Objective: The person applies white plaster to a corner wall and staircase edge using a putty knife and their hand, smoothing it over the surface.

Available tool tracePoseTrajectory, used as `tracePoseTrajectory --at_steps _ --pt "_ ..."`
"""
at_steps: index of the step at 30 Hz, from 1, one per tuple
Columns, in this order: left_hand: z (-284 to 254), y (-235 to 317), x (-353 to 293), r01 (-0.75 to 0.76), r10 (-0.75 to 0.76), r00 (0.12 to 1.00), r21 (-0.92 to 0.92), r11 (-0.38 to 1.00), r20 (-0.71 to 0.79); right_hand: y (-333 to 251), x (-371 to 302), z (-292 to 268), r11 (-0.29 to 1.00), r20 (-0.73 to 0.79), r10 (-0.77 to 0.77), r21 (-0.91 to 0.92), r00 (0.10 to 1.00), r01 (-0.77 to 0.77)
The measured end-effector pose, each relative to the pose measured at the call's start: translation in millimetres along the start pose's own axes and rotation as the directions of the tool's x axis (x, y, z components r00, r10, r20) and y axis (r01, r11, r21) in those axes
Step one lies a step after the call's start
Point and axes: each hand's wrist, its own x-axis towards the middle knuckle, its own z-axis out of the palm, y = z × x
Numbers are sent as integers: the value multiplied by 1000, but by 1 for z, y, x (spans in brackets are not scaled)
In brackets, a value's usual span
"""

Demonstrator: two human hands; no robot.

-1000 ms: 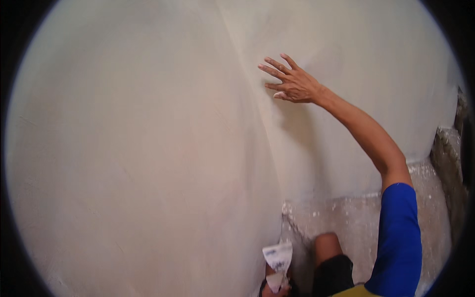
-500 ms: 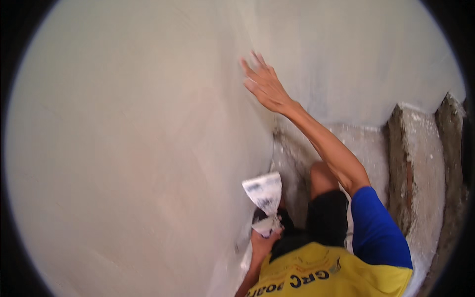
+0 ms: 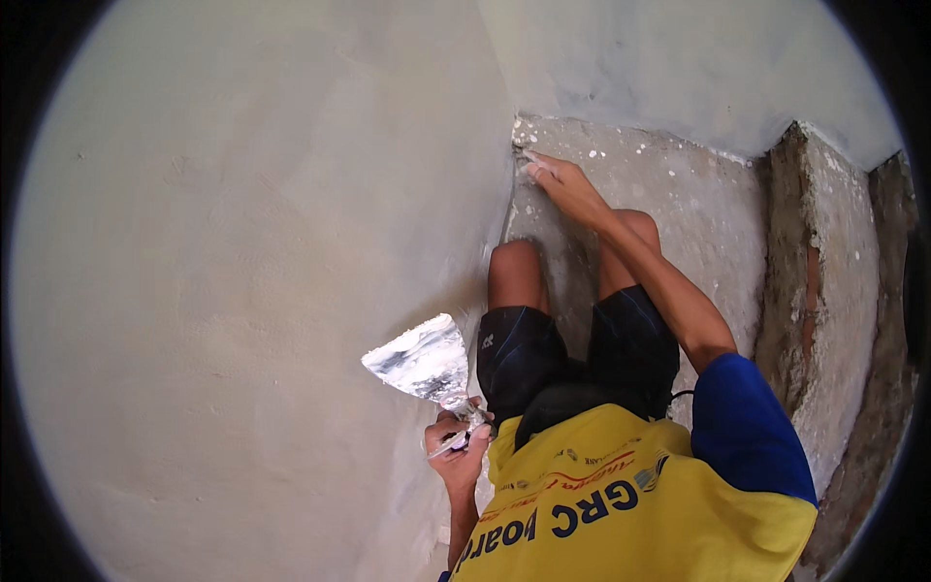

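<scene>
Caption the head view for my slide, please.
Left hand holds a white-smeared scraper beside the wall; right hand is near the corner.

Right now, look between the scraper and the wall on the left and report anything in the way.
Nothing visible stands between the scraper in the left hand and the wall. The legs and the right hand are off to the scraper's right.

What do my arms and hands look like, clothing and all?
Your right hand and left hand are ungloved. The right arm wears a plain, short blue sleeve, joined to a yellow shirt with dark and red printing. The left forearm is bare.
</scene>
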Motion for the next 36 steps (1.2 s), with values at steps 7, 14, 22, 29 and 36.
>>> tracePoseTrajectory --at_steps 7,14,22,29,36 --pt "0 -13 -9 116 -115 993 52 992 -23 4 -2 18 812 308 334 387 891 -438" --pt "10 -5 -6 328 -318 944 174 928 -84 -40 5 21 611 371 230 665 900 -430" --pt "66 -8 29 449 -452 888 57 892 81 -42 -25 -19 601 221 281 719 934 -351" --pt "147 -51 109 317 -306 912 6 948 273 -1 -68 -24 167 72 642 958 763 -231" --pt "159 -58 150 323 -260 884 -106 940 388 -69 -96 -22 132 324 339 913 883 -386"
